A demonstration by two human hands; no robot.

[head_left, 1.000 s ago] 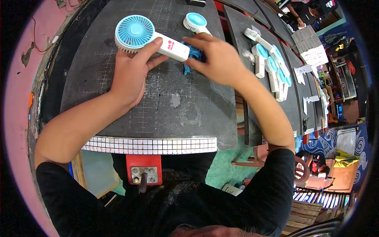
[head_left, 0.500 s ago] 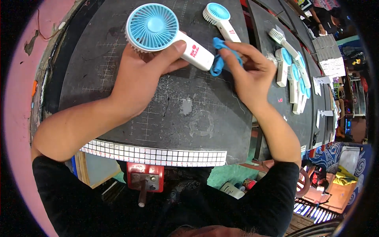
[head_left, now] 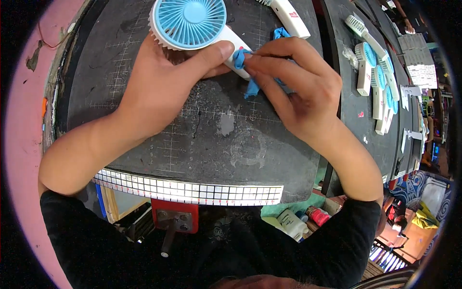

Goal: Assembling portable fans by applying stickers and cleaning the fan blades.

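A white handheld fan (head_left: pixel 195 17) with light blue blades is gripped in my left hand (head_left: pixel 166 79), thumb lying across the top of its handle near the fan head. The head points up and to the left, and the handle slants down to the right. My right hand (head_left: pixel 305 79) pinches a crumpled blue cloth (head_left: pixel 240 57) and presses it on the printed face of the handle. Part of the cloth hangs below my fingers. Another white fan (head_left: pixel 291 18) lies at the far edge of the view, just beyond my right hand, its head mostly cut off.
Several more fans (head_left: pixel 378 77) lie grouped on the dark table to the right. A gridded ruler strip (head_left: pixel 192 191) runs along the near edge of the dark work board (head_left: pixel 202 149). A red clamp-like fixture (head_left: pixel 175 216) sits below the edge. Bottles (head_left: pixel 291 224) stand underneath at right.
My right hand has brought the cloth leftward from beside the handle's end onto the handle's face. The whole view has shifted slightly; my left hand keeps its grip on the fan.
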